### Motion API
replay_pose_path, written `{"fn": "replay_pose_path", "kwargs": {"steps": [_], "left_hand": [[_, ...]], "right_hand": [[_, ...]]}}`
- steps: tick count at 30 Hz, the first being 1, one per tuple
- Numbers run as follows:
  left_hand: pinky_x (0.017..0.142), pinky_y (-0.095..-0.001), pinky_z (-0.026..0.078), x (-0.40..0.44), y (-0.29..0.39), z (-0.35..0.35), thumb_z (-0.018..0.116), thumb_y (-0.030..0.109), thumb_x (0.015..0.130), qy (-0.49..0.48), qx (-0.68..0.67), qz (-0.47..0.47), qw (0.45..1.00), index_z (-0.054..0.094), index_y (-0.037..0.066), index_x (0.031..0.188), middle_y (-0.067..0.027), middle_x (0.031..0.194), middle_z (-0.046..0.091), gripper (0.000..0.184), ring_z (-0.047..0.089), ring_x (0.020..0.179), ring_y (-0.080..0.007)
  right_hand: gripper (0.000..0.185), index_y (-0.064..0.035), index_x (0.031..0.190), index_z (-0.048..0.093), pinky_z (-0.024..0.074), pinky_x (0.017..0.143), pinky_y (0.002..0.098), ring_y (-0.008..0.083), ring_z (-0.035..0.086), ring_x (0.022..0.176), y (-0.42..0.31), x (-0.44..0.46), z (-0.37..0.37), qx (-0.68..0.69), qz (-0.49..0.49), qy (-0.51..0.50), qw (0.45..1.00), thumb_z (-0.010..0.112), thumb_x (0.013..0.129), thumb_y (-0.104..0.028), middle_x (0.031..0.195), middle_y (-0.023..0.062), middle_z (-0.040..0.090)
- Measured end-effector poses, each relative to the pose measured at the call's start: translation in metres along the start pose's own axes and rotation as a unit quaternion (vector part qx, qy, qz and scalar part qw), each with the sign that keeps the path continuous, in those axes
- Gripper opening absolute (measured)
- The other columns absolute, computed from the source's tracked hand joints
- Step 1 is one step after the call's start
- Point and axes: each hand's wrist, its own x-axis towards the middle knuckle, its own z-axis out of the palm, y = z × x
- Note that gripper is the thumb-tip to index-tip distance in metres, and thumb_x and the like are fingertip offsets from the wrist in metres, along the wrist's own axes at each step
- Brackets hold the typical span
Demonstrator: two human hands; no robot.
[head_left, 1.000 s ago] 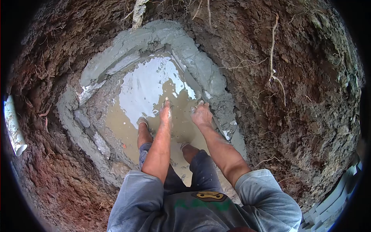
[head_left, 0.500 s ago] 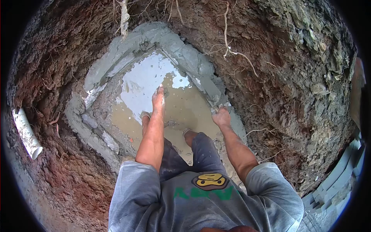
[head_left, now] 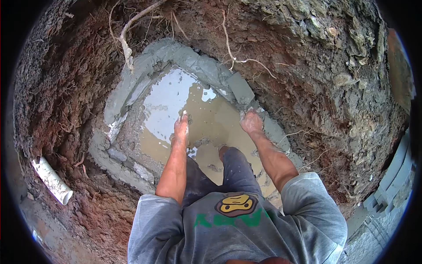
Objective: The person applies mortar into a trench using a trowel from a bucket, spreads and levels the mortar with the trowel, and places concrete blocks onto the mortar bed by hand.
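My left hand [head_left: 180, 126] is above the muddy water [head_left: 211, 114], fingers stretched forward and seen edge-on, with grey smears on the tips. I see nothing held in it. At the right-hand side of the low mortar-covered wall [head_left: 160, 52], my right hand [head_left: 251, 121] is closed, its fingers curled and smeared grey. What it grips, if anything, is hidden. Just beyond it a flat grey rectangular piece [head_left: 241, 88] lies along the wall; whether it joins the hand I cannot tell. The wall surrounds the pool, with wet grey mortar on top.
Steep earth banks [head_left: 316, 79] rise around the pit. Roots [head_left: 127, 42] hang from the far bank, and a thin root [head_left: 235, 60] juts beside them. A white pipe [head_left: 52, 181] sticks out at left. Grey blocks [head_left: 391, 176] are stacked at right. My legs [head_left: 237, 169] stand in the water.
The view has shifted, so the pit sits lower and farther right. The flat grey rectangular piece now shows plainly beyond my right hand. My left hand remains over the water.
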Motion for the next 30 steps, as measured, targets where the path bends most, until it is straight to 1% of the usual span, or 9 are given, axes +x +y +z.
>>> {"fn": "replay_pose_path", "kwargs": {"steps": [3,7,10,15,17,21,25,28,30], "left_hand": [[0.088,-0.0350,0.045,-0.019,0.023,-0.012,0.057,0.039,0.092,-0.014,-0.029,-0.043,0.999,0.055,-0.002,0.123,-0.0121,0.111,0.062,0.052,0.058,0.101,-0.0215],[0.087,-0.0341,0.046,-0.022,0.047,-0.032,0.059,0.038,0.092,-0.004,0.036,-0.011,0.999,0.055,-0.005,0.122,-0.0129,0.111,0.062,0.052,0.059,0.099,-0.0209],[0.098,-0.0438,0.036,-0.004,0.057,-0.051,0.056,0.048,0.089,-0.050,0.084,0.024,0.995,0.046,0.000,0.133,-0.0185,0.119,0.061,0.066,0.061,0.104,-0.0246],[0.090,-0.0348,0.046,-0.003,0.100,-0.062,0.059,0.036,0.091,-0.026,0.114,0.073,0.990,0.051,-0.004,0.126,-0.0148,0.111,0.063,0.054,0.061,0.098,-0.0230],[0.091,-0.0353,0.046,0.004,0.111,-0.061,0.059,0.037,0.091,-0.033,0.137,0.075,0.987,0.052,-0.004,0.126,-0.0151,0.112,0.062,0.054,0.062,0.098,-0.0230],[0.092,-0.0346,0.045,-0.006,0.123,-0.046,0.056,0.034,0.092,-0.056,0.174,0.091,0.979,0.049,-0.002,0.131,-0.0154,0.117,0.061,0.054,0.060,0.103,-0.0229],[0.093,-0.0346,0.045,-0.020,0.113,-0.023,0.055,0.033,0.093,-0.099,0.190,0.101,0.972,0.046,-0.003,0.133,-0.0171,0.122,0.058,0.054,0.059,0.107,-0.0240],[0.094,-0.0347,0.045,-0.016,0.098,-0.013,0.055,0.033,0.093,-0.117,0.205,0.116,0.965,0.045,-0.004,0.133,-0.0170,0.124,0.057,0.055,0.058,0.109,-0.0246],[0.094,-0.0341,0.044,-0.017,0.093,-0.013,0.055,0.033,0.093,-0.123,0.236,0.105,0.958,0.044,-0.004,0.134,-0.0163,0.126,0.056,0.056,0.057,0.110,-0.0245]], "right_hand": [[0.038,0.0028,0.103,0.061,0.0461,0.090,0.0476,0.0404,0.058,0.105,-0.036,0.005,0.001,0.058,0.066,-0.058,0.994,0.051,0.088,-0.031,0.107,0.0263,0.062],[0.044,0.0022,0.098,0.064,0.0466,0.089,0.0478,0.0422,0.060,0.101,-0.087,0.007,0.032,0.127,0.033,-0.081,0.988,0.047,0.091,-0.037,0.100,0.0270,0.064],[0.041,0.0011,0.102,0.063,0.0469,0.090,0.0476,0.0418,0.059,0.102,-0.109,0.023,0.052,0.106,0.010,-0.096,0.990,0.046,0.091,-0.035,0.103,0.0266,0.063],[0.053,-0.0014,0.113,0.059,0.0448,0.096,0.0457,0.0372,0.056,0.112,-0.027,0.037,0.061,0.063,0.104,-0.102,0.987,0.035,0.095,-0.045,0.117,0.0241,0.059],[0.054,-0.0018,0.115,0.059,0.0446,0.096,0.0462,0.0372,0.056,0.113,0.016,0.034,0.065,0.049,0.173,-0.096,0.979,0.034,0.095,-0.046,0.120,0.0244,0.058],[0.054,-0.0007,0.115,0.058,0.0448,0.095,0.0468,0.0385,0.056,0.112,0.067,0.014,0.052,0.038,0.193,-0.092,0.976,0.036,0.095,-0.045,0.115,0.0260,0.060],[0.054,0.0001,0.111,0.060,0.0476,0.091,0.0463,0.0398,0.059,0.107,0.063,-0.016,0.045,0.071,0.240,-0.078,0.965,0.040,0.093,-0.046,0.111,0.0264,0.061],[0.051,0.0003,0.107,0.062,0.0492,0.086,0.0461,0.0412,0.059,0.104,0.040,-0.028,0.041,0.078,0.219,-0.057,0.971,0.047,0.091,-0.045,0.110,0.0273,0.061],[0.045,0.0000,0.103,0.063,0.0494,0.084,0.0466,0.0413,0.060,0.101,0.019,-0.036,0.028,0.079,0.133,0.002,0.988,0.053,0.088,-0.042,0.106,0.0273,0.062]]}}
